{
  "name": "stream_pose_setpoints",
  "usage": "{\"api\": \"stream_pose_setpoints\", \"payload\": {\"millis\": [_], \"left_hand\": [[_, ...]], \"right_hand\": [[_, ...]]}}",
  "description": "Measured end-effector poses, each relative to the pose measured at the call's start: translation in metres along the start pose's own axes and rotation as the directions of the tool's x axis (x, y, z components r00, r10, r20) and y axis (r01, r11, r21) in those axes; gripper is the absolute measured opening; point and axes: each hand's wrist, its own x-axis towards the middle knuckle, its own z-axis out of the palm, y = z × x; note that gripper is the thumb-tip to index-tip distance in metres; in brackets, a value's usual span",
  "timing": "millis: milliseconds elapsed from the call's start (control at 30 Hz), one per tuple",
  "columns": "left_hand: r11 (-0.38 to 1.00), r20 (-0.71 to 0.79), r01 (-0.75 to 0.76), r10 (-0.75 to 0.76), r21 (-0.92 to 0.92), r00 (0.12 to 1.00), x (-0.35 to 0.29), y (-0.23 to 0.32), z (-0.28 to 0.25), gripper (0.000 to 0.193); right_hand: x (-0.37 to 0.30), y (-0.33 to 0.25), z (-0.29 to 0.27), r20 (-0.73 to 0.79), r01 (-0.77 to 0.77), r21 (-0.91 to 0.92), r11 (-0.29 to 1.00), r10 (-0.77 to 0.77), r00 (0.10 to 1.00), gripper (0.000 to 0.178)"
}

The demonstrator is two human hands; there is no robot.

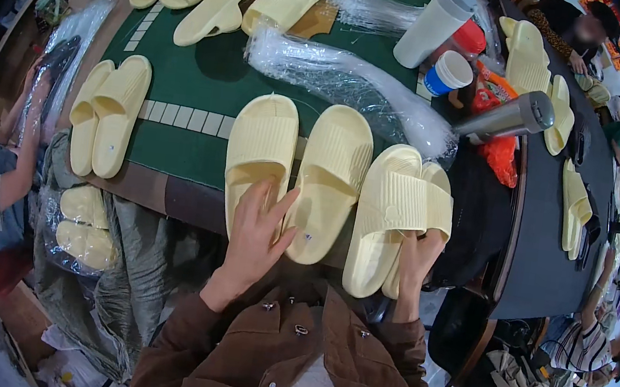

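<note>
My right hand [417, 267] was clamped on pale-yellow, ribbed-strapped slippers [387, 207]; my left hand [253, 229], fingers apart, was over a matching pair [340, 147].

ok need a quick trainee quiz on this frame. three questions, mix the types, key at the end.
1. Which hand holds the rightmost near slipper pair, beside the two centre slippers?

2. True or false: the plastic-wrapped slippers at the person's left are dark blue.

3. What lies on the green tabletop just beyond the centre slippers?
A) a pair of scissors
B) a bundle of clear plastic
C) a folded towel

Key:
1. The right hand.
2. False: the plastic-wrapped slippers are pale yellow.
3. B.
</note>
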Motion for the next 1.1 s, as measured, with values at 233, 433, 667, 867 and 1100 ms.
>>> {"api": "stream_pose_setpoints", "payload": {"millis": [233, 433, 667, 867, 1100], "left_hand": [[0.978, 0.034, -0.024, 0.018, 0.205, 0.999, 0.028, 0.002, 0.030, 0.062], [0.970, -0.082, -0.064, 0.085, 0.237, 0.993, 0.028, -0.007, 0.029, 0.059], [0.933, -0.111, 0.045, -0.006, 0.357, 0.994, 0.035, -0.114, -0.042, 0.040], [0.766, -0.316, 0.314, -0.152, 0.560, 0.936, 0.054, -0.173, -0.098, 0.040], [0.867, -0.457, 0.323, -0.128, 0.379, 0.880, 0.044, -0.168, -0.079, 0.047]], "right_hand": [[-0.001, 0.012, 0.009, 0.068, -0.019, -0.396, 0.918, 0.050, 0.996, 0.024], [-0.001, 0.013, 0.010, 0.094, -0.014, -0.402, 0.916, 0.057, 0.994, 0.025], [-0.002, -0.003, 0.008, 0.148, -0.051, -0.410, 0.911, 0.121, 0.982, 0.035], [-0.005, -0.018, 0.005, 0.323, -0.026, -0.253, 0.967, 0.110, 0.940, 0.037], [-0.012, -0.058, 0.030, 0.541, -0.166, 0.042, 0.985, 0.117, 0.833, 0.029]]}}
